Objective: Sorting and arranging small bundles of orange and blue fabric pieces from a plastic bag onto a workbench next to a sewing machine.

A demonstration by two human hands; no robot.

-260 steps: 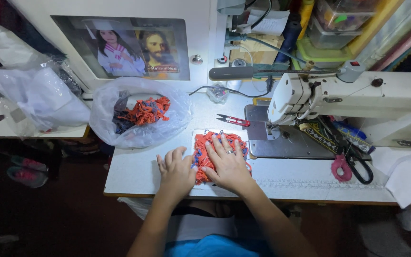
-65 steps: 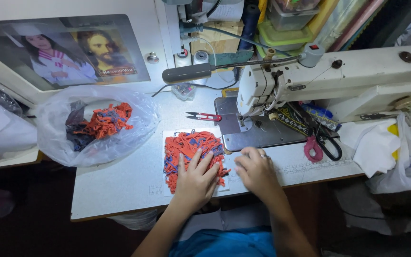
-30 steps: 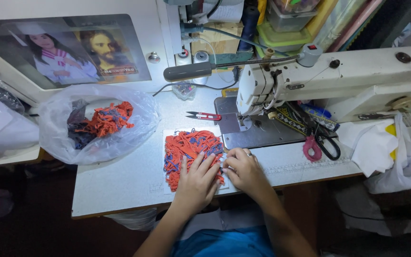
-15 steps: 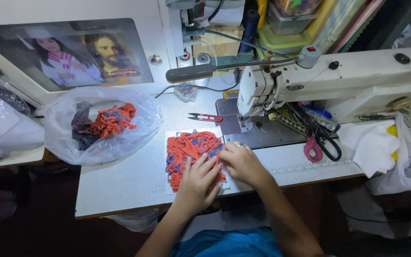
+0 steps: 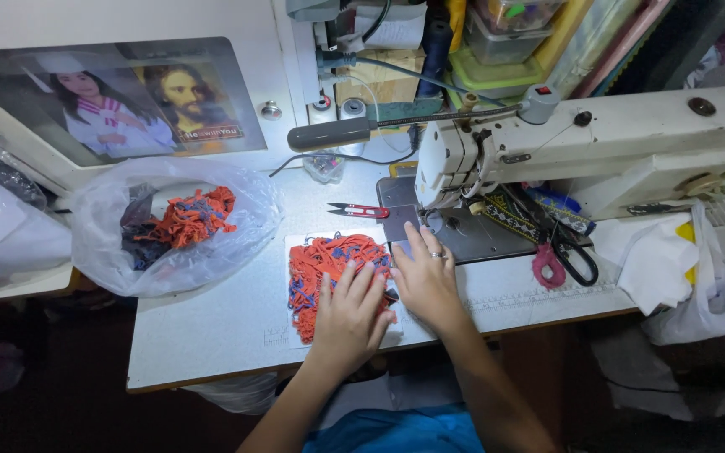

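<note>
Two hands of mine lie flat near the middle of the frame, but the biggest thing before me is the white sewing table (image 5: 211,327), running from lower left to right. On it, filling the upper right, stands the cream sewing machine (image 5: 597,147), its grey plate just beyond my right fingertips. At the left sits a clear plastic bag (image 5: 174,222), open at the top, with a bundle of orange and blue pieces inside. Leaning against the wall in the upper left is a framed picture (image 5: 140,101) of two figures. At the far right a white bag (image 5: 698,277) slumps over the table edge. In the centre lies the orange pile of fabric pieces (image 5: 325,264), spread on a pale mat. My left hand (image 5: 350,315) rests palm down on the lower right part of that pile, fingers spread and straight, gripping nothing. My right hand (image 5: 425,281) lies beside it, touching the pile's right edge, fingers stretched out toward the machine plate, a ring on one finger; it is likewise open and flat, closed around nothing. Right of centre, black-handled scissors (image 5: 568,252) lie by a pink loop. Smallest, a red thread snipper (image 5: 358,210) lies just above the pile.
</note>
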